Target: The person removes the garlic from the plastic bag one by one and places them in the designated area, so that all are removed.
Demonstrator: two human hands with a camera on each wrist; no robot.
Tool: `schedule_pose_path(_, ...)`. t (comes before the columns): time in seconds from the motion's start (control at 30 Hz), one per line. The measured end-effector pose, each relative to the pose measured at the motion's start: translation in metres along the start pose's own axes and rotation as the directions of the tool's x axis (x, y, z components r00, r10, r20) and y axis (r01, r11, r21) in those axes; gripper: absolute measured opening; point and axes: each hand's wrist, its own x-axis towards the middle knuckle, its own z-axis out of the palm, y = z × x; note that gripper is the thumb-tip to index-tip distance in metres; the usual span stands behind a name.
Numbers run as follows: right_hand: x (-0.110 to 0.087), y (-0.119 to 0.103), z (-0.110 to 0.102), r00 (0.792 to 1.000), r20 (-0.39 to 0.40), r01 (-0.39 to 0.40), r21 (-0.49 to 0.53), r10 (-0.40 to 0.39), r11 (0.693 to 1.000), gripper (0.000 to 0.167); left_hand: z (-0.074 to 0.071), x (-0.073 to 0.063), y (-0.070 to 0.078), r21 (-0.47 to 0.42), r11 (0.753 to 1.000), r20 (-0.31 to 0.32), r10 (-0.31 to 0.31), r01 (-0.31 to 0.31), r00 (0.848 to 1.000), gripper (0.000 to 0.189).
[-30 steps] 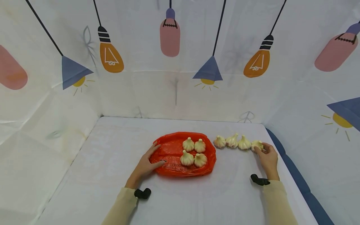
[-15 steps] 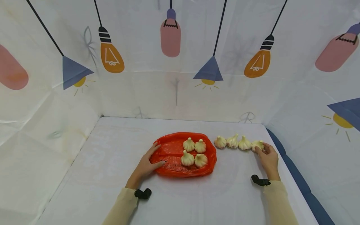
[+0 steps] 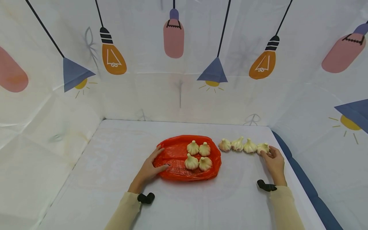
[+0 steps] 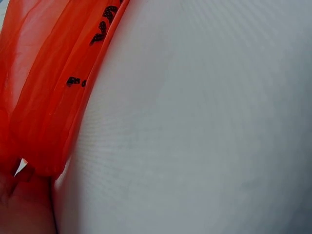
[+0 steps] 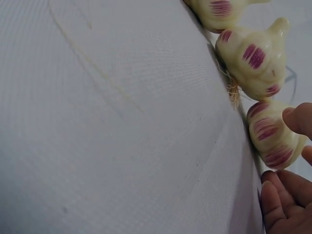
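On the white table lies a shallow oval form in red plastic bag [image 3: 175, 151], its rim raised and crinkled. Grouped two by two on its right half are several garlic bulbs [image 3: 192, 162]. My left hand [image 3: 148, 167] holds the bag's left end, thumb over the near rim and fingers along the left side. To the right of the bag runs a row of garlic bulbs [image 3: 237, 144]. My right hand [image 3: 273, 163] holds the rightmost garlic bulb [image 5: 275, 131] between thumb and fingers; purple streaks mark its skin. Dark print shows on the bag's side [image 4: 73, 80].
Behind the table [image 3: 218, 204] and at both sides hang white sheets [image 3: 138, 92] printed with lamps and bulbs. A blue strip [image 3: 302, 179] follows the table's right edge. Each wrist wears a black camera band [image 3: 146, 198].
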Motion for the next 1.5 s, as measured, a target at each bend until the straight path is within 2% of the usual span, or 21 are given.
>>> schedule_pose_path(0.17, -0.003, -0.001, -0.001, 1.0, 0.017, -0.007, 0.009, 0.007, 1.0, 0.075, 0.0, 0.0, -0.001, 0.0, 1.0, 0.003, 0.01, -0.01, 1.0, 0.084)
schedule_pose_path(0.5, -0.018, -0.005, -0.003, 0.999, 0.034, -0.035, 0.102, 0.031, 0.994, 0.085, -0.001, -0.001, -0.001, 0.011, 1.0, 0.006, 0.018, -0.018, 1.0, 0.085)
schedule_pose_path(0.83, -0.035, -0.011, -0.003, 0.999, -0.012, 0.034, 0.085, -0.033, 0.996, 0.084, -0.001, 0.0, -0.001, 0.014, 1.0, 0.006, 0.015, -0.015, 1.0, 0.085)
schedule_pose_path(1.1, -0.062, -0.038, -0.003, 0.988, -0.007, 0.156, 0.064, -0.156, 0.986, 0.083, -0.001, 0.002, 0.0, 0.028, 0.999, 0.01, 0.024, -0.024, 1.0, 0.084)
schedule_pose_path(1.27, -0.074, -0.06, 0.002, 0.962, 0.06, 0.268, 0.006, -0.268, 0.963, 0.084, -0.001, 0.003, -0.002, 0.035, 0.999, 0.01, 0.026, -0.027, 1.0, 0.084)
schedule_pose_path(1.5, -0.089, -0.088, 0.016, 0.877, 0.167, 0.453, 0.031, -0.451, 0.891, 0.082, -0.001, 0.002, -0.003, 0.031, 0.999, 0.007, 0.029, -0.029, 1.0, 0.084)
